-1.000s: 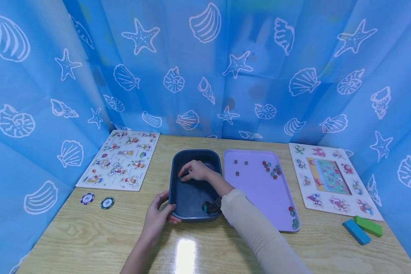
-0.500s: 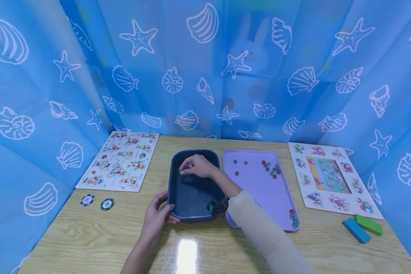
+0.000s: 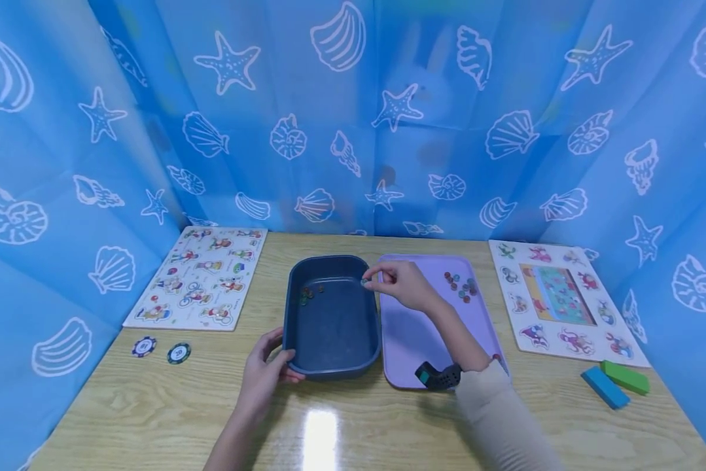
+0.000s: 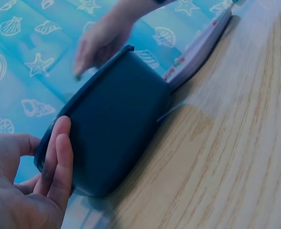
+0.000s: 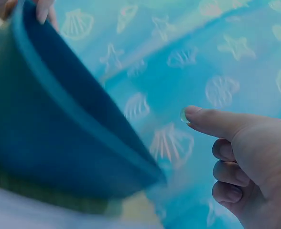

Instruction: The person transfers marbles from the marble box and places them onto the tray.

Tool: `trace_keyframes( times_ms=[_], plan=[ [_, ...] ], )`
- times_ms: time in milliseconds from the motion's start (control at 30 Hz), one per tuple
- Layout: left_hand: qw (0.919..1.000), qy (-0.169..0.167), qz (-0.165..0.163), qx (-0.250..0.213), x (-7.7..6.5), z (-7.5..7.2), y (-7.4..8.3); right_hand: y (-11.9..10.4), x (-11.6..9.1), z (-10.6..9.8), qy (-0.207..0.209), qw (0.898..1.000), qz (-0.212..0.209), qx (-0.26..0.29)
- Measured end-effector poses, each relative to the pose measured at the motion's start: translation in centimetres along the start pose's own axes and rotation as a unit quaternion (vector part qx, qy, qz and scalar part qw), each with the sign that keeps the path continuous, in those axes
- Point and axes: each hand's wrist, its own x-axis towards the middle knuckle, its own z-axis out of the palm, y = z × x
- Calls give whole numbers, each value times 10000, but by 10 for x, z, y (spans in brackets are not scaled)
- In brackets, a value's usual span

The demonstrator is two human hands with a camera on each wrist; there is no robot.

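A dark blue basin (image 3: pixel 332 333) stands on the table, and my left hand (image 3: pixel 264 369) grips its near-left corner, thumb over the rim and fingers outside. Several small glass marbles (image 3: pixel 308 294) lie at the back left of the basin floor. Above the basin's right rim, my right hand (image 3: pixel 405 284) pinches a greenish glass marble (image 5: pixel 184 115) between thumb and forefinger. The right wrist view shows its other fingers curled. To the right is a lilac tray (image 3: pixel 411 340) with several red and green marbles (image 3: pixel 461 286) at its back right. My right hand and forearm hide part of the tray.
Picture puzzle boards lie at the left (image 3: pixel 196 278) and right (image 3: pixel 567 301). Two poker chips (image 3: pixel 178 353) sit left of the basin. A blue block (image 3: pixel 604 387) and a green block (image 3: pixel 625 377) are at the right. A blue shell-print curtain (image 3: pixel 353 131) hangs behind the table.
My right hand has risen from inside the basin and moved right to its rim, pinching a marble. Marbles on the basin floor are now uncovered. My left hand keeps its grip on the corner.
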Motion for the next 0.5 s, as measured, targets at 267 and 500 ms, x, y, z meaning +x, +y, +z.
trace_keyframes(
  times_ms=[267,500],
  plan=[
    [9998,15,-77,169,1,1,2,53,-41,-10,498,9966,567,330],
    [9998,45,11,199,0,1,1,78,-57,-7,369,9963,742,229]
  ],
)
